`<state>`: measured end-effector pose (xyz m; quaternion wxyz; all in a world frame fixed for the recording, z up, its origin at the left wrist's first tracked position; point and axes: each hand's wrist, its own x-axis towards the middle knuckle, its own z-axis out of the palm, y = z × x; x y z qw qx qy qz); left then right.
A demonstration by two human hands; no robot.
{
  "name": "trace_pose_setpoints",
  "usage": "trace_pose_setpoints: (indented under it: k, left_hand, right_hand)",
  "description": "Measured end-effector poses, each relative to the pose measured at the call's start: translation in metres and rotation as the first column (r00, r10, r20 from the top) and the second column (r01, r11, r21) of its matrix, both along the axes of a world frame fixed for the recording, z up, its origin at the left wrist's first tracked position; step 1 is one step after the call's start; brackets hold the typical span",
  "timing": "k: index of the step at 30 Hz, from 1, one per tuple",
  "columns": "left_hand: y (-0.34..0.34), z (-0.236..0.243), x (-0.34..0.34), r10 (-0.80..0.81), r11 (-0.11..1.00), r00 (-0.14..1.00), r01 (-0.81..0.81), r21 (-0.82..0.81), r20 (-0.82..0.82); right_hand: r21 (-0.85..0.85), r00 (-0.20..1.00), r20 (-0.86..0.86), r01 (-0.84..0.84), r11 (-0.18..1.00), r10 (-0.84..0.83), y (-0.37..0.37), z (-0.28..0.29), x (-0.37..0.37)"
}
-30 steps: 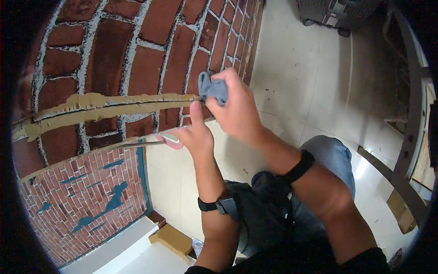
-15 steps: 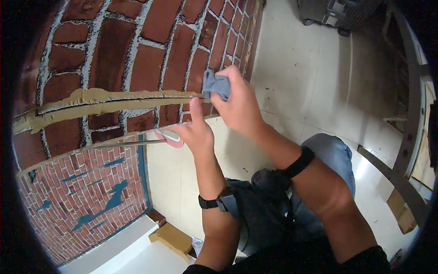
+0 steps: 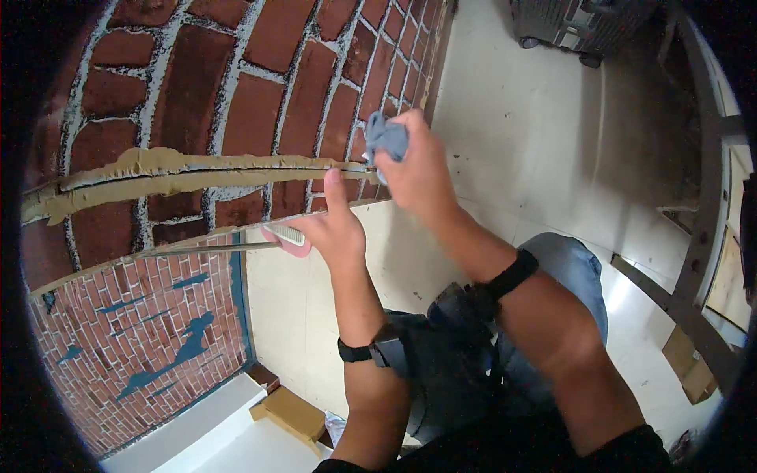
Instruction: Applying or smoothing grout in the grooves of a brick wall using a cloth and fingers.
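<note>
A panel with a red brick pattern point(image 3: 252, 110) fills the upper left, crossed by a dark seam with tan, smeared paste point(image 3: 158, 183) along both sides. My right hand point(image 3: 420, 169) is closed on a crumpled grey-blue cloth point(image 3: 387, 139) at the seam's right end. With its thumb pressed along the panel's face, my left hand point(image 3: 337, 231) grips the near edge, its other fingers partly hidden. Beside those fingers, under the edge, is a pink-backed tool with white ridges or bristles point(image 3: 287, 238) and a thin metal rod; whether the hand holds it I cannot tell.
Below the panel stands a smaller brick-patterned surface point(image 3: 158, 315) with blue-green patches. A cardboard box point(image 3: 292, 414) lies at the lower left, another point(image 3: 691, 366) at the right. A dark wheeled case point(image 3: 564, 27) is at the far right, near a dark metal frame point(image 3: 702, 260).
My right hand has shifted slightly right with the cloth, off the spot beside my left thumb. The left hand keeps its place on the panel; the whole view has drifted a little.
</note>
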<state>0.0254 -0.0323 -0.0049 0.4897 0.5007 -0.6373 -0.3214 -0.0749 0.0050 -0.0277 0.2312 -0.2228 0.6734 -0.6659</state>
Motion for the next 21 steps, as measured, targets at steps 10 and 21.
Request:
trace_pose_setpoints:
  k: [10,21]
  left_hand:
    - [-0.003,-0.010,0.002,-0.027,0.999,0.999,0.026,-0.041,-0.020]
    - [-0.004,-0.008,0.004,-0.015,0.996,0.999,0.019,-0.091,0.037]
  right_hand:
    - [-0.150,0.991,-0.129,-0.041,0.988,0.022,0.005,0.005,0.010]
    - [-0.120,0.998,-0.055,-0.026,0.992,0.019,0.000,0.003,0.004]
